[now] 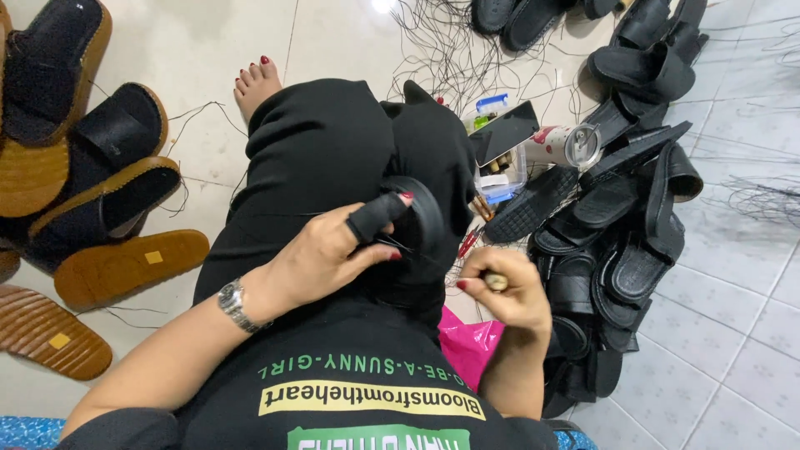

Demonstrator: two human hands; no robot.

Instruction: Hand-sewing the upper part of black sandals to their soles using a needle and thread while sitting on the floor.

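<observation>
My left hand (333, 250) grips a black sandal (421, 225) resting on my lap, with a black finger guard on the index finger pressed against the sole's edge. A thin dark thread runs from the sandal toward my right hand (504, 287), which is closed around a small wooden-handled tool (497, 282) just to the right of the sandal. A metal wristwatch (232, 304) sits on my left wrist. My knees in black trousers fill the middle of the view.
Brown-soled black sandals (100, 208) lie stacked on the left. A heap of black sandals (617, 233) fills the right. A small clear plastic box (500, 171), a dark phone (504, 132), a drinks can (558, 146), loose black threads (450, 50) and a pink bag (471, 342) lie on the tiled floor.
</observation>
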